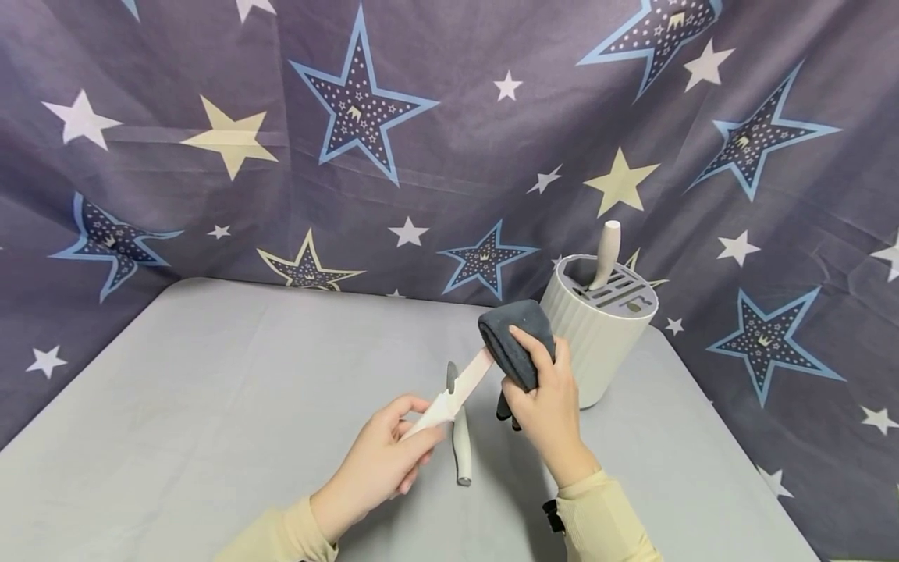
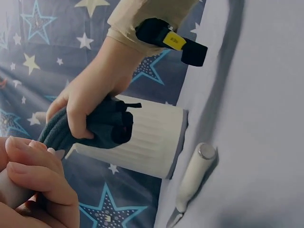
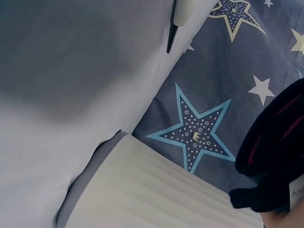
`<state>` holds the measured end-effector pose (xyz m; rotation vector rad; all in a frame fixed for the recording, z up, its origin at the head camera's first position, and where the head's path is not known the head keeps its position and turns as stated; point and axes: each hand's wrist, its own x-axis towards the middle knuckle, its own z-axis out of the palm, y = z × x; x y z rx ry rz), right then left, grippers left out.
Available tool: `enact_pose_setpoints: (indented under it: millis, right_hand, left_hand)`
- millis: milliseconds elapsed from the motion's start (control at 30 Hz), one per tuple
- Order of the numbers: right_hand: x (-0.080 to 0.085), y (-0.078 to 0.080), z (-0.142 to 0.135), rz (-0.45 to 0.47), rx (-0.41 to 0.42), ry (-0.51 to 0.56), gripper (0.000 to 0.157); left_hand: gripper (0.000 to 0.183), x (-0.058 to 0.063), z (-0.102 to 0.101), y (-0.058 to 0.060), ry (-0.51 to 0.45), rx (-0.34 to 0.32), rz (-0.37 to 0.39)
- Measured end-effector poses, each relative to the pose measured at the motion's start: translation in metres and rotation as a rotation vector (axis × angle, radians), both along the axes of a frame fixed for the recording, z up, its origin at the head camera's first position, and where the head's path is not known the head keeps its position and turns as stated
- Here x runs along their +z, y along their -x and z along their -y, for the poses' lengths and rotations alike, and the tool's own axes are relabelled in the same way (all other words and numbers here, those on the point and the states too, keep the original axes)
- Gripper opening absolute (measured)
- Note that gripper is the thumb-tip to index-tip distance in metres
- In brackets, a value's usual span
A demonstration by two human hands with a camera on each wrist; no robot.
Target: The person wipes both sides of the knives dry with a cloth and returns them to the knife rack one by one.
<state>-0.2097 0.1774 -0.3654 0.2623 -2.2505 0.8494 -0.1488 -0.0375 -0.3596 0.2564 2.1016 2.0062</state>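
Observation:
My left hand [image 1: 386, 453] holds a knife [image 1: 441, 410] by its pale handle, the blade pointing up and to the right. A folded dark cloth [image 1: 516, 343] is gripped in my right hand [image 1: 551, 406], and the blade's far end meets it. Seen from the left wrist, the cloth [image 2: 102, 123] hangs in thick folds below the right hand's fingers. Beneath the held knife, a second knife [image 1: 461, 453] with a white handle lies on the table; part of it is hidden. Its handle [image 2: 194, 175] shows in the left wrist view.
A white ribbed knife block [image 1: 597, 343] stands at the right, close behind my right hand. One pale-handled knife [image 1: 608, 254] stands in its slotted top. The table [image 1: 211, 406] has a grey cover, and a star-patterned curtain [image 1: 449, 195] hangs behind it.

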Motion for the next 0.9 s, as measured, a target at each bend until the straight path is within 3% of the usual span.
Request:
enact_pose_setpoints:
  millis: [333, 900]
  right_hand:
    - [-0.003, -0.001, 0.001, 0.026, 0.004, 0.013, 0.067]
    - [-0.005, -0.009, 0.009, -0.011, 0.042, -0.020, 0.069]
  left_hand:
    - [0.032, -0.005, 0.004, 0.002, 0.011, 0.059, 0.023]
    - [0.028, -0.001, 0.005, 0.010, 0.035, 0.071, -0.044]
